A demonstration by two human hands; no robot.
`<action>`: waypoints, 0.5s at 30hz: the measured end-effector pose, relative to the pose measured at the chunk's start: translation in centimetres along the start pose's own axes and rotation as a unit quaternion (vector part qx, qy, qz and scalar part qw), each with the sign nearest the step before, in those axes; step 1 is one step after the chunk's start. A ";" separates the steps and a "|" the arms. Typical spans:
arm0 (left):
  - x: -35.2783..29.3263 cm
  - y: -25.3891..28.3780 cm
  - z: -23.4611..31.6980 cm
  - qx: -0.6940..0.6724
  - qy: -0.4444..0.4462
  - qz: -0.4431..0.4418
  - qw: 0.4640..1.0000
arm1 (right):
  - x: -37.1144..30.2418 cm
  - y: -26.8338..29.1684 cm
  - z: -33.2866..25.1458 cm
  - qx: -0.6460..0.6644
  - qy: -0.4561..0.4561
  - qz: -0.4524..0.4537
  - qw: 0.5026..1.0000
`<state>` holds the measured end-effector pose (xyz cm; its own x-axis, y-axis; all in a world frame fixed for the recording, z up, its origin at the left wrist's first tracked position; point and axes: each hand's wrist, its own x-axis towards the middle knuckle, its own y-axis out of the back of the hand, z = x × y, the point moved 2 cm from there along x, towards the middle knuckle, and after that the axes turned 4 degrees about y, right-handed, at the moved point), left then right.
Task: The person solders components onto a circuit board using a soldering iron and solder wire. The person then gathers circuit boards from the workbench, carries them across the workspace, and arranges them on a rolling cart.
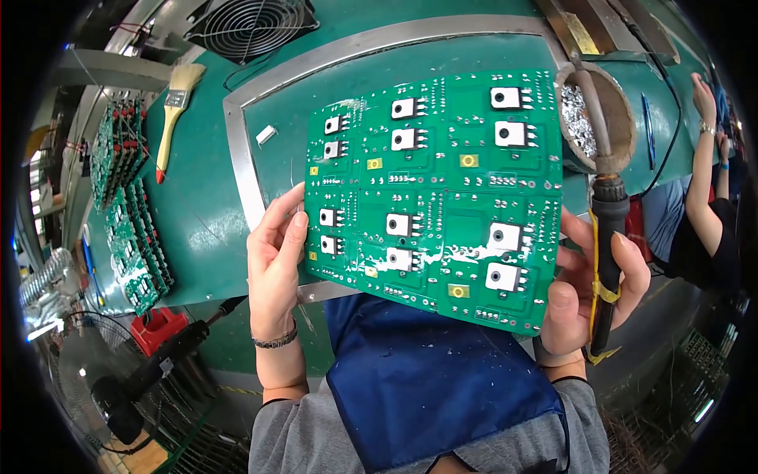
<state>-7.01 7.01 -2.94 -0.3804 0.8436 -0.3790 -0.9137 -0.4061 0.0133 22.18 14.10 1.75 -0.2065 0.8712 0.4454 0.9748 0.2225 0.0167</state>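
Head view, looking down from where the person stands: a green circuit board (466, 217) is held up in both hands, over a metal frame (410, 38) on the green tabletop (197, 189) and partly in front of a blue apron (442, 387). White-faced components in pairs and yellow squares dot its near face. The left hand (272, 261) pinches the board's left edge, thumb on this face, the other fingers bent behind. The right hand (567, 328) grips the right edge near the lower corner, and its curled fingers also clasp a black-handled soldering iron (610, 225). That iron's shaft crosses a round pot (626, 130) of silvery bits; I can't quite tell whether they touch. Off to the left lie a brush (172, 110) and two groups of stacked boards (136, 253); a fan (254, 28) sits at the top.
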 end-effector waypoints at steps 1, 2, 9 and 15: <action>0.0 -0.1 0.1 0.003 -0.002 -0.002 1.000 | 0.1 -0.2 0.1 0.022 0.006 -0.001 1.000; 0.0 -0.2 0.1 0.003 0.002 -0.005 1.000 | 0.3 -0.4 0.2 0.041 0.021 -0.003 0.999; 0.2 -0.5 0.0 0.021 0.026 0.007 0.999 | 1.1 -0.8 0.2 0.047 0.045 -0.040 0.997; 0.2 -0.7 0.3 0.040 0.027 0.014 0.999 | 1.6 -1.2 -0.1 0.066 0.042 -0.041 0.996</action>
<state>-6.47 7.61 -2.75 -0.4003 0.8105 -0.4275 -0.9118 -0.3990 0.0973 20.68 15.19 2.55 -0.2719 0.8089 0.5213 0.9341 0.3520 -0.0589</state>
